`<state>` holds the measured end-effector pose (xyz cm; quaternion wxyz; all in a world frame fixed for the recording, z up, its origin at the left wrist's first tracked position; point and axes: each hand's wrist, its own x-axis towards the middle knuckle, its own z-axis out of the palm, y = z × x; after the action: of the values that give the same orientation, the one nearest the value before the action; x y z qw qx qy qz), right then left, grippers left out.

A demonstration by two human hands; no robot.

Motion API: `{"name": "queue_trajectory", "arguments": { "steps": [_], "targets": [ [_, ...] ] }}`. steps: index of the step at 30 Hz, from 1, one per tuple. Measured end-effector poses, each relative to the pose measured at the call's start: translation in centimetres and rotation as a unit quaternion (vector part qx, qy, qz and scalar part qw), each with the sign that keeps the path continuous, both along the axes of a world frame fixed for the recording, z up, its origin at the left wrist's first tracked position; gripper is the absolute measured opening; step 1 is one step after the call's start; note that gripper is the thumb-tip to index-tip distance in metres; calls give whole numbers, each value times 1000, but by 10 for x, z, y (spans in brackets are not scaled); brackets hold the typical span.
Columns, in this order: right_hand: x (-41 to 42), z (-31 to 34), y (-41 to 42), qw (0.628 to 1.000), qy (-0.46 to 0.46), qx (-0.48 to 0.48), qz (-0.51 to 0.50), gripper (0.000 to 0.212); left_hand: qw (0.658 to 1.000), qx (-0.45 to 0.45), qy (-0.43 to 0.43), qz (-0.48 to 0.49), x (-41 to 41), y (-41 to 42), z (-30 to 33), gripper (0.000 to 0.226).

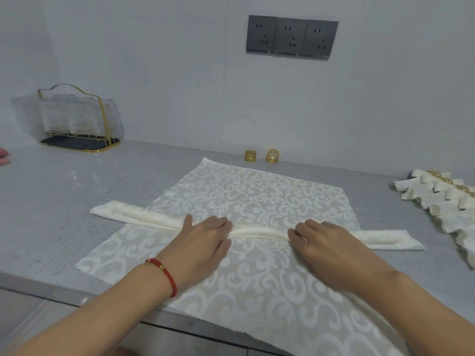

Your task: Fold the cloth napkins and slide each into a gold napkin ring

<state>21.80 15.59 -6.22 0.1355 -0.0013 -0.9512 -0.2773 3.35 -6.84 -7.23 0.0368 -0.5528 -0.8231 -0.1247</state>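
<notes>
Centrally, folded napkin [259,231] under both hands [205,238]

Soft, even light — edges bowed, perhaps slightly blurred.

Two loose gold rings [251,156] [272,155], three wall sockets [291,36], two hands [205,238] [326,244], one spread cloth [257,194].

My cream napkin [144,217] lies folded into a long narrow strip across a patterned damask cloth [257,196]. Two gold napkin rings [251,156] stand by the wall; finished ringed napkins [442,199] lie at right.
</notes>
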Motion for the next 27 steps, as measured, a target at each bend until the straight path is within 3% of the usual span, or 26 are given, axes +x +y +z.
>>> {"name": "queue_trajectory", "arguments": {
  "steps": [2, 4, 6, 9, 14, 18, 21, 24, 27],
  "targets": [
    [-5, 16, -6, 1000, 0, -23, -15, 11, 999, 9, -33, -3, 3, -4, -2, 37],
    [-24, 32, -13, 996, 29, -78, -42, 26, 998, 17, -54, -4, 3, -5, -1, 35],
    [-51, 39, -22, 974, 35, -203, -95, 45, 998, 25, -64, -4, 4, -3, -1, 25],
    [-84, 18, -28, 923, -33, -345, -165, 68, 997, 25, -71, -3, 4, -3, 0, 19],
    [-92, -17, -22, 910, -73, -363, -186, 78, 990, 73, -116, 16, 2, -1, 6, 26],
    [-94, -17, -21, 907, -70, -372, -186, 84, 976, 131, -101, 142, -4, 23, 16, 30],
    [-94, -17, -23, 903, -70, -379, -191, 91, 977, 66, -69, 188, -1, 39, 23, 31],
    [-95, -15, -21, 904, -74, -373, -195, 94, 977, -25, -56, 206, -5, 46, 33, 18],
    [-95, -14, -23, 909, -73, -362, -195, 92, 968, -147, -56, 197, -10, 53, 48, 29]
  ]
}}
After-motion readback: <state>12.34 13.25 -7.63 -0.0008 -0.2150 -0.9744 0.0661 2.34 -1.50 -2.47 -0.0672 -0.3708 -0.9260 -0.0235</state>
